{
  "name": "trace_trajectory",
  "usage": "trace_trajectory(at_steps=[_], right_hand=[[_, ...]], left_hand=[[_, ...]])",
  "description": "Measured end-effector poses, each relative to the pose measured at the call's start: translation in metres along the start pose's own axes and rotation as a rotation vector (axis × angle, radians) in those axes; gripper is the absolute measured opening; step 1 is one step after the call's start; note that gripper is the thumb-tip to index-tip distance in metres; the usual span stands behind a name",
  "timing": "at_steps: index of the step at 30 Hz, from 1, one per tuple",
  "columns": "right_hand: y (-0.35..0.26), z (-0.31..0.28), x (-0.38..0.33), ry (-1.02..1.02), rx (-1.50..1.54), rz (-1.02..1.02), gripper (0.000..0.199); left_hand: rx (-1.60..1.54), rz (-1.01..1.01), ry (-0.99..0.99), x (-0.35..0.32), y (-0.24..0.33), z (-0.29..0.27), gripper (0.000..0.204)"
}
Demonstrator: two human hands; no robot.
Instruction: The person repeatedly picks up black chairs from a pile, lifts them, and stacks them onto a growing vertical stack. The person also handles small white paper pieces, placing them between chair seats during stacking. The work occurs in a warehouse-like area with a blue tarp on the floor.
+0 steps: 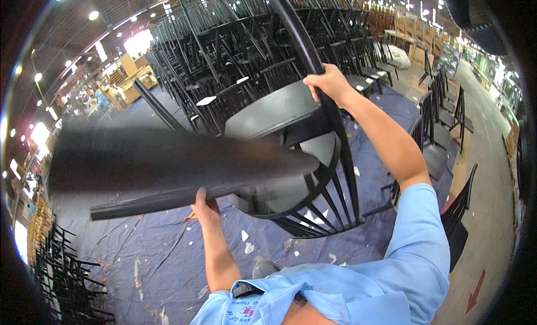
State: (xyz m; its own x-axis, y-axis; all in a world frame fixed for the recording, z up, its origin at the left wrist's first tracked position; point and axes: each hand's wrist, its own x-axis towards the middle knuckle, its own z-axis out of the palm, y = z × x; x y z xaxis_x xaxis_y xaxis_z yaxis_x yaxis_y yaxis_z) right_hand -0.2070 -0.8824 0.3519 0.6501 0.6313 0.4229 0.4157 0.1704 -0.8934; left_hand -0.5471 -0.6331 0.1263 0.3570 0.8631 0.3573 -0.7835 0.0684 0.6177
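A black wooden chair (pixel 274 111) is held tilted in front of me, its legs pointing toward me and to the sides. My right hand (pixel 331 87) is closed round a long round black bar at its upper right side. At the lower left, my left hand (pixel 206 208) grips a black leg (pixel 148 205), thumb up and fingers mostly hidden behind it. Another leg (pixel 179 160), close and blurred, crosses above that hand and covers part of the chair. Below the seat, thin spindles (pixel 338 195) run to a curved rail (pixel 330 233). Whether a second chair overlaps it, I cannot tell.
Stacked black chairs (pixel 224 51) form a tall wall ahead. More chairs (pixel 437 137) stand in a row at the right, and a dark stack (pixel 70 274) is at the lower left. A blue floor sheet (pixel 168 258) with scattered white scraps lies underfoot, beside a concrete aisle (pixel 486 213).
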Motion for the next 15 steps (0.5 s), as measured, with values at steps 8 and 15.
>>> trace_trajectory(at_steps=[8, 15], right_hand=[[0.078, -0.05, 0.195, 0.235, -0.019, 0.053, 0.011], [0.131, -0.064, 0.346, 0.062, 0.069, -0.099, 0.02]], left_hand=[[0.118, 0.323, -0.22, 0.122, -0.036, 0.12, 0.014], [0.172, 0.428, -0.218, 0.26, -0.103, 0.146, 0.013]])
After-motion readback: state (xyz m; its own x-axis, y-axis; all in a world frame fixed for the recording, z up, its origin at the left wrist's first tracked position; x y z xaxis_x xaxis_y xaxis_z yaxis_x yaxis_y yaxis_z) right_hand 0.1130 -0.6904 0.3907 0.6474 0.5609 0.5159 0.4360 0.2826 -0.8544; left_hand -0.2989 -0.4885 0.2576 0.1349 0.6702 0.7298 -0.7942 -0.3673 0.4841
